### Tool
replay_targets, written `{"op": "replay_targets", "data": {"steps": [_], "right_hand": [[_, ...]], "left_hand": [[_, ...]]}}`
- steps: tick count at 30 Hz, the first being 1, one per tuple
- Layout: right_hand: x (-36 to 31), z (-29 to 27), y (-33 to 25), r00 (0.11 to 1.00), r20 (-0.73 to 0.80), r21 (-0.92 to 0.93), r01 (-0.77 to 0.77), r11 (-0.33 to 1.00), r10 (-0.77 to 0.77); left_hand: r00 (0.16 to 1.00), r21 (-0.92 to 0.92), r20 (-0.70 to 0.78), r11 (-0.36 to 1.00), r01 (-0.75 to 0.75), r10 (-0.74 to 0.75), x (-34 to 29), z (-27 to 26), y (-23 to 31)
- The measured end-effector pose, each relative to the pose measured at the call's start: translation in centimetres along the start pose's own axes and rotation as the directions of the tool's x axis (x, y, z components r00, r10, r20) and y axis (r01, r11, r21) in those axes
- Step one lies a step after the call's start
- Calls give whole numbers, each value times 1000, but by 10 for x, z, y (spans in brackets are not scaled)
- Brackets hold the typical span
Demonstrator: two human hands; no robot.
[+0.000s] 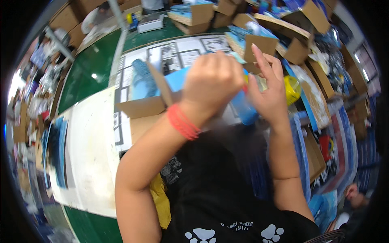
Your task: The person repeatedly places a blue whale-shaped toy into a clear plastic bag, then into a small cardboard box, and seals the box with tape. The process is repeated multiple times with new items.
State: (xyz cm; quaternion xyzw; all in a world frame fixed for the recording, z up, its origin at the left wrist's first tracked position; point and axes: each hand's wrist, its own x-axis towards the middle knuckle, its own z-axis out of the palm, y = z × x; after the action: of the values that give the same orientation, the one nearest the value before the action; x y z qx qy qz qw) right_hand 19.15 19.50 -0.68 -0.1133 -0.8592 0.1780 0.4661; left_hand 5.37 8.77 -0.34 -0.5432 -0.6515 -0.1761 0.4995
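Observation:
My left hand (212, 79), with red bands (183, 123) at its wrist, is closed in a fist above the table; whatever it may hold is hidden. To its right, my right hand (267, 87) is raised with thumb and fingers apart. A blurred, see-through blue item (246, 111) is below and between the hands. Just beyond the right hand shows a yellow round thing (292, 90). Left of my left hand stands an opened cardboard box (144, 107), with a blue patterned piece (144, 77) beside its raised flap.
A white board (91, 162) lies at the left on a green table (91, 71). Opened cartons (259, 48) crowd the far right. Wrapped goods (336, 48) fill boxes along the right side. Another person (97, 18) is at the far left; someone's hand (353, 192) shows at the lower right.

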Motion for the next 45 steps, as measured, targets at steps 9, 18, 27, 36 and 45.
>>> {"op": "replay_targets", "data": {"steps": [9, 18, 27, 36, 45], "right_hand": [[34, 9, 5, 918, 339, -353, 327, 876, -206], [35, 5, 8, 935, 277, -153, 270, 951, -221], [-4, -2, 49, 999, -50, 450, 41, 892, -20], [-65, -82, 64, 991, 125, -128, 60, 990, -43], [-208, -301, 132, 413, -61, -597, -744, 298, 909]], "left_hand": [[979, -215, 164, 965, 153, -119, -14, -73, -34], [806, -542, 489, 607, 581, -335, -116, -58, -91], [804, -762, 543, 260, 593, -244, -148, -33, -52], [737, -590, 674, 637, 496, 51, -136, -136, -67], [560, -428, 790, 879, 208, 252, -106, -132, -6]]}}
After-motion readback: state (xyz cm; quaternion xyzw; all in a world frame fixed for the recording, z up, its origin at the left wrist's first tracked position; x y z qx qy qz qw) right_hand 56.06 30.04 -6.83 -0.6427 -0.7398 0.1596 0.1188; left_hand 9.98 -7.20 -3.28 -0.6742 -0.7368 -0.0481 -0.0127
